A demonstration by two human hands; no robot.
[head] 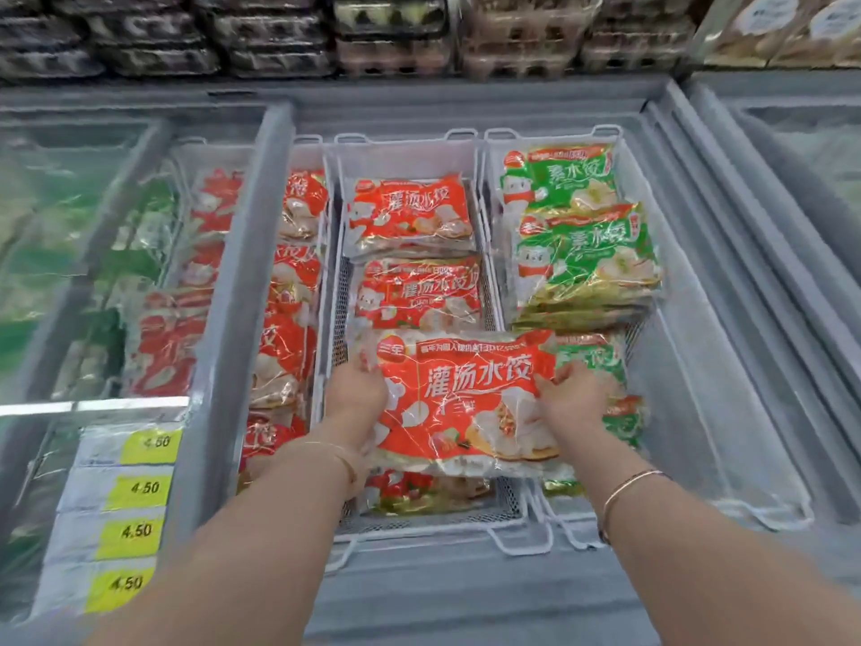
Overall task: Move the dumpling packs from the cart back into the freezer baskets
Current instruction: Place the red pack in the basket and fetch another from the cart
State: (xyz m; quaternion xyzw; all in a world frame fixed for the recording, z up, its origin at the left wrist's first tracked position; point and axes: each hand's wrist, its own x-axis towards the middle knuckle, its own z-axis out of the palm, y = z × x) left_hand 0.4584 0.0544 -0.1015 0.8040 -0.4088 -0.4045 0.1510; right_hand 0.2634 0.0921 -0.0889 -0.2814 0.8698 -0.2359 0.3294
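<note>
Placing step: left hand (356, 394) and right hand (575, 396) closed on red pack (466, 403), over middle basket (421, 519) at 6 o'clock. Next: lower flat, release.

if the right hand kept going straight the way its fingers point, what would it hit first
Probably the stack of green plastic dumpling packs in the right white wire basket. The right hand grips the red plastic dumpling pack, fingers pointing up and away toward that stack; depth is unclear.

White wire freezer baskets (550, 137) — red packs (410, 216), green packs (587, 258)
</note>
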